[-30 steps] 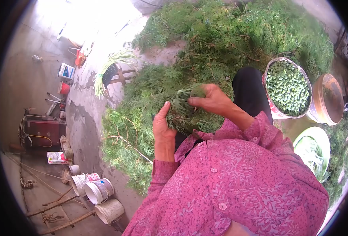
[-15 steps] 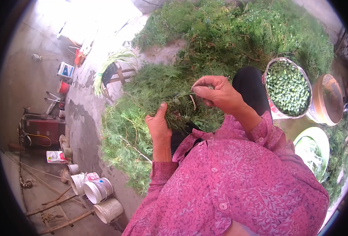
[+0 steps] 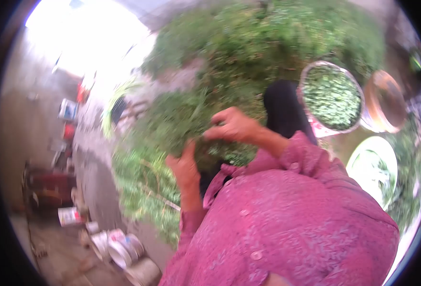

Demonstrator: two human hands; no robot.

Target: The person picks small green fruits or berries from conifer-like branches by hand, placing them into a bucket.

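Note:
The view is blurred. My left hand [image 3: 184, 167] grips a leafy evergreen branch [image 3: 172, 117], thumb on top and the other fingers hidden beneath the foliage. Close to its thumb, my right hand [image 3: 234, 126] is closed in a pinch over the same branch; whatever lies between its fingertips is too smeared to make out. More cut evergreen branches [image 3: 141, 176] lie around my legs, and a large heap of greenery [image 3: 286, 33] spreads out in front. A bucket [image 3: 309, 127] full of small green cones or berries [image 3: 332, 97] stands beyond my right knee.
Right of the full bucket is a second bucket [image 3: 395, 102], brownish inside. A pale green basin [image 3: 360, 155] sits nearer me. On the left are a small stool [image 3: 136, 109] with long green stalks [image 3: 109, 112], white buckets [image 3: 120, 252] and a dark red box [image 3: 50, 183].
My right hand has moved left and down, closer to my left thumb. The whole scene has shifted as my head turned, and the picture is blurrier.

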